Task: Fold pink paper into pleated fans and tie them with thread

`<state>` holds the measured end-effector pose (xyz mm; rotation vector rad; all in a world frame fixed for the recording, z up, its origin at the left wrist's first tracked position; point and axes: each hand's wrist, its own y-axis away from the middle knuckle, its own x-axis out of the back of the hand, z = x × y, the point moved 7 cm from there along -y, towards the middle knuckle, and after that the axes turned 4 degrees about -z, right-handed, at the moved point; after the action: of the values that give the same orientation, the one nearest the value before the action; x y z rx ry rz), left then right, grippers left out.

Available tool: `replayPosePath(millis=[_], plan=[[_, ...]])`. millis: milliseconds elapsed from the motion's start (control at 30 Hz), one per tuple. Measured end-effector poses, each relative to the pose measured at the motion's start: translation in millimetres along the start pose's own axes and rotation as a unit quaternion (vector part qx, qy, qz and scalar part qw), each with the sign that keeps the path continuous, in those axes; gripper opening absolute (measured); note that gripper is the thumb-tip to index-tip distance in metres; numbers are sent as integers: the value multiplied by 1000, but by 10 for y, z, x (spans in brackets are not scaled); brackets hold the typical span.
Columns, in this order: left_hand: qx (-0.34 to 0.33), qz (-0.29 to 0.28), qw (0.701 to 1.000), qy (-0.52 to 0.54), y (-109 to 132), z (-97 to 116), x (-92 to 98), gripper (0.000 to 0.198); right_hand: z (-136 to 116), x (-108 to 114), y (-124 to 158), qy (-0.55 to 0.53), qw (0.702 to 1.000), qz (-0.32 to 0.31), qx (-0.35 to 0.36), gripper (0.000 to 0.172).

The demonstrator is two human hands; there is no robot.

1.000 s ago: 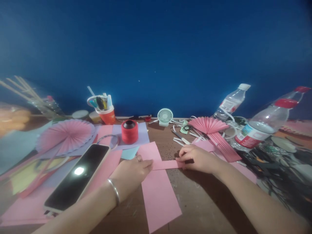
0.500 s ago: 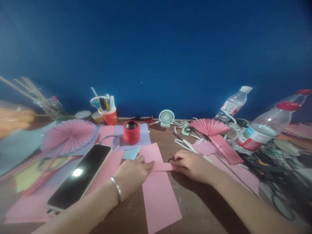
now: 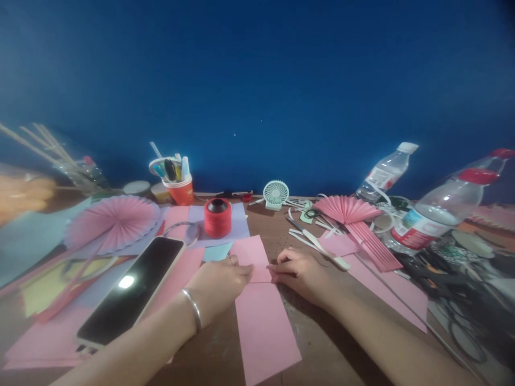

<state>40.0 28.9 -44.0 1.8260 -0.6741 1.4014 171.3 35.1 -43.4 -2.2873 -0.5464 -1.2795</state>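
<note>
A long strip of pink paper (image 3: 265, 332) lies on the table between my hands, with a crease or edge running across it at finger level. My left hand (image 3: 223, 281), wearing a ring and a silver bangle, is closed at the paper's left edge. My right hand (image 3: 303, 276) pinches the right edge, thumb and fingers together; the exact grip under the fingertips is partly hidden. Just beyond the paper stands a red spool of thread (image 3: 218, 220). To the right of it lies a white-handled craft knife (image 3: 322, 246).
At left, a phone (image 3: 132, 289) rests on coloured sheets near a pleated pink paper rosette (image 3: 116, 220). A red cup of pens (image 3: 180, 190) and a small fan (image 3: 276, 194) stand along the wall. At right are a folded pink paper fan (image 3: 346, 208) and a water bottle (image 3: 430, 220).
My right hand has moved left, up to the paper's right edge. The narrow pink strip that stretched toward it no longer sticks out. My left hand has stayed almost in place.
</note>
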Motion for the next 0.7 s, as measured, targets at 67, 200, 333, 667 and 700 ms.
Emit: replayPosePath(millis=[67, 200, 333, 667, 700], plan=[[-1, 1, 1000, -2, 4, 13, 6, 41, -21, 15, -1, 5, 1000, -4, 0, 23], [1, 22, 999, -28, 19, 91, 58, 35, -56, 32, -3, 30, 999, -14, 8, 28], [-32, 71, 996, -43, 34, 260, 103, 25, -80, 24, 2, 36, 999, -9, 6, 25], [-11, 56, 998, 6, 17, 352, -29, 44, -32, 29, 11, 77, 996, -15, -44, 24], [-12, 52, 998, 13, 22, 351, -25, 44, -11, 41, 14, 83, 995, -16, -55, 24]])
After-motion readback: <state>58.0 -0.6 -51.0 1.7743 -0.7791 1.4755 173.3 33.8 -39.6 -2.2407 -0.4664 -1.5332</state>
